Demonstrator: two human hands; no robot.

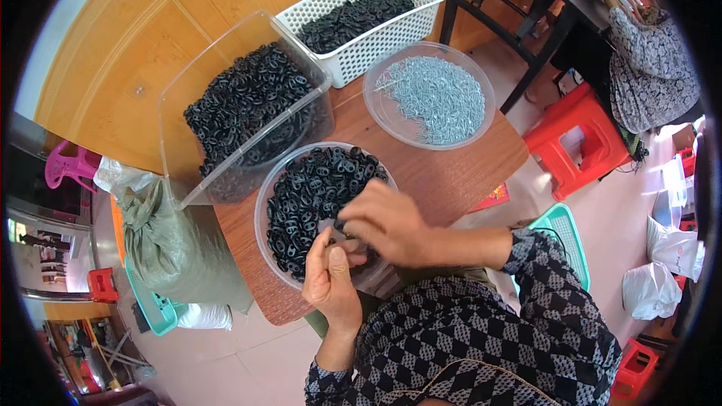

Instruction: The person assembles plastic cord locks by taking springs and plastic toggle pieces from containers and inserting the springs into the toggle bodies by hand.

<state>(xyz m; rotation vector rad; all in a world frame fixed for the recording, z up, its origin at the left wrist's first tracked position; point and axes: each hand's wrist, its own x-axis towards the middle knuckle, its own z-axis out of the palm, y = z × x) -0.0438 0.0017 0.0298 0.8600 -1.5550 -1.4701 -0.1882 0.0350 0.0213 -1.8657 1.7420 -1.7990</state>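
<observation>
Both hands meet over the near right part of a round clear tub (pixel 259 218) full of small black oval plastic pieces with holes (pixel 304 199). My left hand (pixel 331 278) is closed, thumb and fingers drawn together around something too small and hidden to name. Right beside it, over the tub's rim, my right hand (pixel 387 222) is smeared by motion; its fingers curl down toward the left fingertips, and whatever they hold does not show. Farther right, a round clear dish (pixel 368 98) carries many small silvery metal pins (pixel 440 98).
On the brown wooden table (pixel 481 158), a tilted clear bin (pixel 169 158) of black pieces stands back left, beside a white perforated basket (pixel 350 68) with more. A woven sack (pixel 180 256) leans at the left. Red stools (pixel 579 139) and another person (pixel 654 68) are at the right.
</observation>
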